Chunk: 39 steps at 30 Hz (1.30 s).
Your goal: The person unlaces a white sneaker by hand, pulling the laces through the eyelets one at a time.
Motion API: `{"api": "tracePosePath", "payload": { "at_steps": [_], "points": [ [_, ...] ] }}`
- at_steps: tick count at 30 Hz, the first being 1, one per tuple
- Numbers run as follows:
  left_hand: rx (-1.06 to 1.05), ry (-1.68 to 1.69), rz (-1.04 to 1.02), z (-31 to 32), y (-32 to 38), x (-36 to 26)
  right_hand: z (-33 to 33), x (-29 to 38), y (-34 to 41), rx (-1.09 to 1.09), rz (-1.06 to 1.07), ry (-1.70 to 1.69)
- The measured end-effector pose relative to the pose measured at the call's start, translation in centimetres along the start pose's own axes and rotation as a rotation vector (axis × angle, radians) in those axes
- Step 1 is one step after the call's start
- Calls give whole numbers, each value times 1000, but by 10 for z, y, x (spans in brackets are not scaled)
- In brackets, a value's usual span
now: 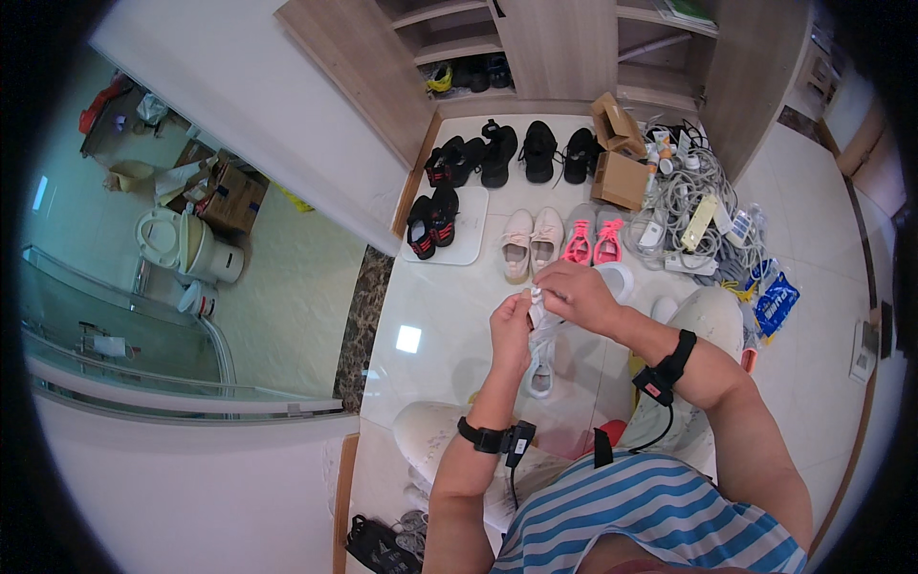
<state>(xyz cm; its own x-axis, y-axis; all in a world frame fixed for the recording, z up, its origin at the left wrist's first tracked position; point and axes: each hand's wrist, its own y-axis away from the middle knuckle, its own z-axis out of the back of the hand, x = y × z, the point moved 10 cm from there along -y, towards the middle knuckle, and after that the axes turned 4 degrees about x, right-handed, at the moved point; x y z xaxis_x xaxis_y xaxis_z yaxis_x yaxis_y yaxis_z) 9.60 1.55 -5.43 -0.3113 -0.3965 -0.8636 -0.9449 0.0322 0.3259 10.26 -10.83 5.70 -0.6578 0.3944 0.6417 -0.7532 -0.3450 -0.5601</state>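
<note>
My left hand (513,326) and my right hand (577,295) meet in front of me, fingers pinched on a white shoe (538,319) held between them, at its lace or upper; which part exactly is hard to tell. Just below it, another white shoe (540,373) shows, its toe toward me. Beyond my hands stand a pair of pale pink shoes (517,247) and a pair of grey shoes with bright pink laces (608,240). A round white object (614,280) lies partly behind my right hand.
Black shoes (539,151) line the cabinet front; black-and-red ones stand on a white tray (470,247). At right are a cardboard box (620,179), tangled grey cables (670,201), a power strip (699,222) and a blue packet (777,301). Cabinet doors (563,50) stand open. A bathroom lies left.
</note>
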Motion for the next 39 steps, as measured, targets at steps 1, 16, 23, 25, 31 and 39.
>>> {"api": "tracePosePath", "payload": {
  "at_steps": [1, 16, 23, 25, 31, 39],
  "points": [
    [8, 38, 17, -3, 1, 0, 2, -4, 0, -24, -30, -62],
    [-48, -182, -179, 9, -2, -5, -22, -11, 2, 178, -40, 47],
    [-8, -155, -120, 8, -8, 4, -30, -68, 24, 106, -658, -633],
    [9, -161, -120, 6, -8, 4, -27, -67, 21, 68, -621, -664],
    [80, -180, -298, -17, 3, -12, -28, -68, 24, 66, -671, -738],
    [-29, -462, -383, -8, 5, -21, -33, -55, 20, 104, -631, -877]
  ]
}}
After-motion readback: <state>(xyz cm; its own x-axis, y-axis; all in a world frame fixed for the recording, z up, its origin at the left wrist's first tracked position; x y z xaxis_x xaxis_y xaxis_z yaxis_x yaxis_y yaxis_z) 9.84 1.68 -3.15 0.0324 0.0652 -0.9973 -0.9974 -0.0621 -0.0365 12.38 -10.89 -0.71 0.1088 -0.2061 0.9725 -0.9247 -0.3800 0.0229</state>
